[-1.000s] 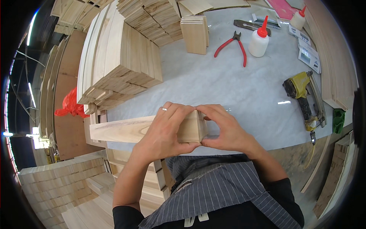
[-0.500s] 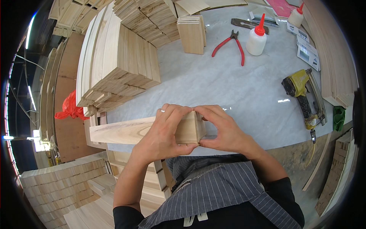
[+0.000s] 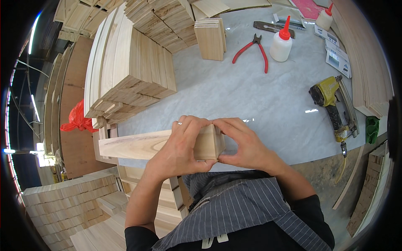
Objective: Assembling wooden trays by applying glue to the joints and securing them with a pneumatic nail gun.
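A long, narrow pale wooden box lies across the front of the table, its right end in front of me. My left hand straddles it near that end, thumb on the near side and fingers on the far side. A small wooden end panel stands across the box's right end. Thumb and fingers of my right hand pinch this panel at its near and far edges, leaving a gap between palm and wood. The box's underside is hidden.
Stacked boards stand at the left, with small panels behind. Red-handled pliers, a white glue bottle and a flat metal blade lie farther back. A yellow nail gun with a hose rests at the right.
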Available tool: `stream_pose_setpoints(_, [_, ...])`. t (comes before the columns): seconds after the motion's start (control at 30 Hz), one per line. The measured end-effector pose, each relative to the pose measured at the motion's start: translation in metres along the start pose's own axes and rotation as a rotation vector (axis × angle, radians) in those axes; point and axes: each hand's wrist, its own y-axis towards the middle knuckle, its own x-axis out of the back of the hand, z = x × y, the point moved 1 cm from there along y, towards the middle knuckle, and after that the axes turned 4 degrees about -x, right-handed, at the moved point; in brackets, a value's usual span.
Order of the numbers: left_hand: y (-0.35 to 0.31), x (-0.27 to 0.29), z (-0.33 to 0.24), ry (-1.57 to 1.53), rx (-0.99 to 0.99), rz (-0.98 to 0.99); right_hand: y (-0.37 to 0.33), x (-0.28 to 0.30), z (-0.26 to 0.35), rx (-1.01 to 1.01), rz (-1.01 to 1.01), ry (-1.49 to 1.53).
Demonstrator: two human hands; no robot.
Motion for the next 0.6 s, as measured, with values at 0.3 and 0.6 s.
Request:
stream_pose_setpoints(0.3, [0.0018,-0.0016,0.001,-0.003,-0.018,-0.016,-0.0007,0.0004,0.0,0.007,0.0,-0.021])
stream_pose_setpoints(0.6, [-0.0004,-0.0013,0.0009,-0.05,-0.024,-0.038,-0.003,-0.0021,-0.0006,-0.015,0.013,0.022])
